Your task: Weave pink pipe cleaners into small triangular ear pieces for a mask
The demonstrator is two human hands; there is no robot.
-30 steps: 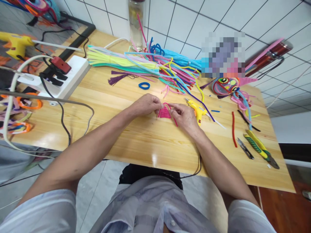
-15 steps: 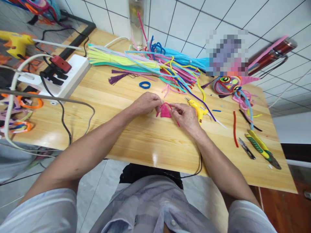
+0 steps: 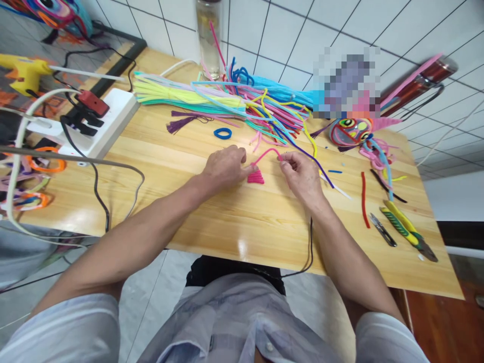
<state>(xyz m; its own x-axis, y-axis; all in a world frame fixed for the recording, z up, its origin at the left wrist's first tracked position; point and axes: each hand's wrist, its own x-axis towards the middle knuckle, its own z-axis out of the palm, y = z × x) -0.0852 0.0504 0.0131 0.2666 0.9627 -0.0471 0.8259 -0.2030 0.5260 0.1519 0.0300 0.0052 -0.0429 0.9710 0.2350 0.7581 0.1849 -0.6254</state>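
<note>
A small pink piece made of pipe cleaner folded in close rows (image 3: 255, 176) lies on the wooden table. At its upper edge, the thumb and fingers of my left hand (image 3: 226, 166) close on it. From there a loose pink pipe cleaner strand (image 3: 267, 151) arches up to the right. My right hand (image 3: 303, 176) pinches that strand's far end between thumb and fingertips. Behind my right hand the yellow glue gun is hidden. Beyond my left hand lies a blue pipe cleaner ring (image 3: 223, 133).
Bundles of coloured pipe cleaners (image 3: 189, 96) lie along the wall side. A white power strip (image 3: 109, 121) with cables stands left. At right are a colourful mask-like figure (image 3: 348, 132), a red pipe cleaner piece (image 3: 364, 200), thread snips (image 3: 383, 230) and yellow-green pliers (image 3: 408, 231).
My right hand has moved a little right, drawing the pink strand's end away from the folded piece. My left hand has shifted down onto the piece's upper edge.
</note>
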